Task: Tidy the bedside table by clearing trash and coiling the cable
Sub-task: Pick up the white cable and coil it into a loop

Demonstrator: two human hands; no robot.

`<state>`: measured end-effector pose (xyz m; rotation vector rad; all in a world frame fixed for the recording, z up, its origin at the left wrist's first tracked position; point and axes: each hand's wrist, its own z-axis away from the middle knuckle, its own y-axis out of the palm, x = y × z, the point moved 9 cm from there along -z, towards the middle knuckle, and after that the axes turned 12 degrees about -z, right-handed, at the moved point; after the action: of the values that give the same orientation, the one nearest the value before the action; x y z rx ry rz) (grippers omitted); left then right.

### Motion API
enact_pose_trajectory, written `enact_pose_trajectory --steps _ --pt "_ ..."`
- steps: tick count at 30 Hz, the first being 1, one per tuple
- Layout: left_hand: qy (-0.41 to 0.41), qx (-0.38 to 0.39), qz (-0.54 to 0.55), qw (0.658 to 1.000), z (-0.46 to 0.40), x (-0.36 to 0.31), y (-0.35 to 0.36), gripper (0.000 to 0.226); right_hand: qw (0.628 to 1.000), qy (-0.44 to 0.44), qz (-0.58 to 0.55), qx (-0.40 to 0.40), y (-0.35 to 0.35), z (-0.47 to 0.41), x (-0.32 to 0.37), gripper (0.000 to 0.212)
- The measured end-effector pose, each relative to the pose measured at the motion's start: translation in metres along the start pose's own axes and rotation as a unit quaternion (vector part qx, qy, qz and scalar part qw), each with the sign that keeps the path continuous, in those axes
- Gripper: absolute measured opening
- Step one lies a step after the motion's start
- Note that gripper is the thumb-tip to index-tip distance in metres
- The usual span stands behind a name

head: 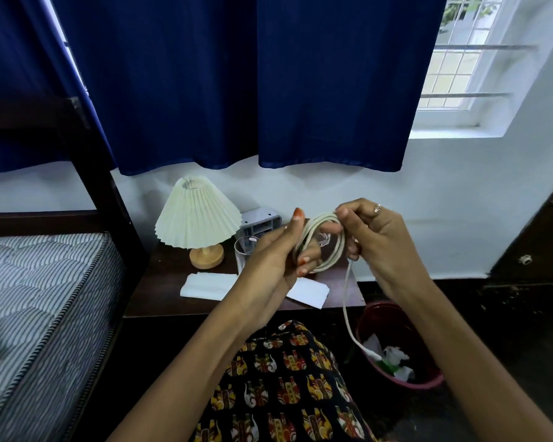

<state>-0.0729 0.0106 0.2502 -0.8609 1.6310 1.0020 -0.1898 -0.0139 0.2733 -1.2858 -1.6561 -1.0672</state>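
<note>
Left hand (pixel 278 253) carries thin white cable (pixel 328 240) loops; right hand (pixel 369 231) pinches them. Tail uncoiled; white paper (pixel 205 283) remains on dark bedside table (pixel 163 282).

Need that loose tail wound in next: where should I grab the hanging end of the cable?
Pinch the cable tail just below the coil, coming from the right with the right hand. It hangs free and straight there; the plug end dangles over the bin.
</note>
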Motion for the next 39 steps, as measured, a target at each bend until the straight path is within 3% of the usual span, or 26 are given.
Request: enact_pose_trajectory --steps 4,10,15,21,26,29,32,36,39 --pt "0.020 -0.017 0.084 0.996 -0.008 -0.007 0.000 0.051 0.988 0.060 -0.120 -0.074 -0.004 0.013 -0.040 0.025" --pt "0.051 -0.050 0.098 0.993 -0.019 -0.014 -0.010 0.037 0.995 0.099 0.000 -0.010 0.025 0.046 -0.067 0.029" --pt "0.058 -0.093 -0.025 0.994 -0.022 -0.006 -0.028 0.027 0.980 0.082 0.170 0.060 0.038 0.058 -0.068 0.019" --pt "0.052 -0.123 -0.225 0.965 -0.019 -0.001 -0.046 0.020 0.907 0.046 0.402 0.118 0.042 0.059 -0.049 0.020" --pt "0.058 -0.068 -0.380 0.921 -0.015 0.009 -0.045 0.015 0.853 0.003 0.507 0.126 0.051 0.044 -0.002 0.018" --pt "0.064 -0.033 -0.422 0.904 -0.010 0.015 -0.042 0.022 0.842 -0.029 0.519 0.140 0.055 0.031 0.022 0.013" --pt "0.046 -0.024 -0.392 0.919 -0.005 0.019 -0.042 0.034 0.848 -0.044 0.492 0.191 0.059 0.018 0.035 0.006" --pt "0.001 -0.037 -0.247 0.968 0.002 0.019 -0.039 0.038 0.845 -0.048 0.481 0.229 0.057 -0.005 0.040 0.012" --pt "-0.005 -0.019 -0.131 0.991 0.006 0.012 -0.033 0.041 0.882 -0.035 0.421 0.210 0.047 -0.017 0.036 0.012"
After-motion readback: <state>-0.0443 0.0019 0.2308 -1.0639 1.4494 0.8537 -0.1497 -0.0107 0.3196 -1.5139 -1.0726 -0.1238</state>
